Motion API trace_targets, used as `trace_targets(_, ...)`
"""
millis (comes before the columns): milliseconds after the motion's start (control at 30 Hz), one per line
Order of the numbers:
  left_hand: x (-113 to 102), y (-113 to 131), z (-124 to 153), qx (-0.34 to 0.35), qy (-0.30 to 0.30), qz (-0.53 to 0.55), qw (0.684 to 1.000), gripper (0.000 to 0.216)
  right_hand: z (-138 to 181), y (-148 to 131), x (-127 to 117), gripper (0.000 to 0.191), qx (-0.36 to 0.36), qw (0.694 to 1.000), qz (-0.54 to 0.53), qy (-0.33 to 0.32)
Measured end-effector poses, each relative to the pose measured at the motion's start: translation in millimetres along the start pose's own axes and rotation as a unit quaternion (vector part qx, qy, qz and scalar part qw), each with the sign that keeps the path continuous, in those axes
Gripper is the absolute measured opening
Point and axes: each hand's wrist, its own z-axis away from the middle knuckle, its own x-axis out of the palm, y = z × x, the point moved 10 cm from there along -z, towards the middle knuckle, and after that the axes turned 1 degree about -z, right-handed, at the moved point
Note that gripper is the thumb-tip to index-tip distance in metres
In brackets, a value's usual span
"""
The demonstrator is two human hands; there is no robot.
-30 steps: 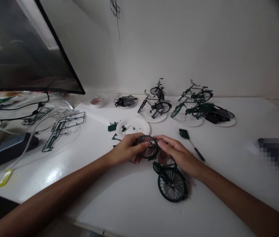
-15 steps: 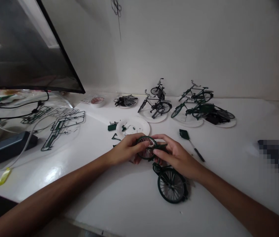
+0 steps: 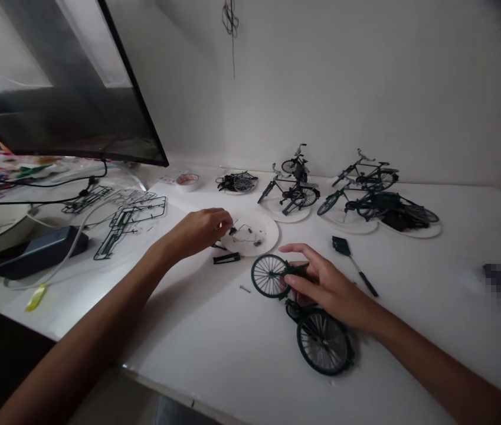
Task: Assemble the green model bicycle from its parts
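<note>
My right hand [image 3: 316, 282] is closed on a dark green model bicycle [image 3: 323, 341], gripping it near the smaller-looking far wheel. Its two spoked wheels show, the nearer one low over the table. My left hand [image 3: 206, 231] is at the left rim of a white paper plate [image 3: 268, 233], fingers curled together. Whatever those fingers hold, if anything, I cannot make out. Small dark and wire-like parts [image 3: 245, 231] lie on this plate. Just below it lies a narrow dark part [image 3: 226, 258], and nearer me a tiny pale pin-like piece [image 3: 245, 288].
Several model bicycles [image 3: 292, 192] and bike parts stand on paper plates along the wall. A small dark-headed tool [image 3: 356, 268] lies right of my right hand. Left are sprue frames [image 3: 128, 221], a black adapter [image 3: 38, 252], a tape roll [image 3: 187, 182] and a monitor [image 3: 68, 82].
My left hand has let go of the bicycle's wheel and moved up and left to the plate. My right hand still holds the bicycle. The camera view has shifted slightly left.
</note>
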Motion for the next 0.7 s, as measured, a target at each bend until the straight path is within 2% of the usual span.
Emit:
trace_targets(233, 26.5, 57.6, -7.2, 0.126, -0.001, 0.004, 0.992, 0.024, 6.6, 3.2, 11.8, 0.063, 0.04, 0.994, 0.053, -0.09)
trace_targets(367, 38.9, 67.7, -13.1, 0.151, 0.004, -0.04, 0.988, 0.022, 10.1, 1.9, 16.3, 0.073, 0.059, 0.989, 0.093, -0.102)
trace_targets(467, 40.0, 69.1, -13.8, 0.158, 0.009, -0.043, 0.986, 0.02, 11.1, 1.5, 11.5, 0.071, 0.044, 0.989, 0.128, -0.06)
trace_targets(533, 37.7, 69.5, -12.3, 0.157, 0.013, -0.02, 0.987, 0.018, 12.2, -0.9, 4.2, 0.066, 0.015, 0.981, 0.191, -0.012)
trace_targets(700, 28.9, 68.3, -4.5, 0.136, 0.028, 0.071, 0.988, 0.028, 14.7, -12.9, -12.4, 0.05, -0.044, 0.924, 0.373, 0.077)
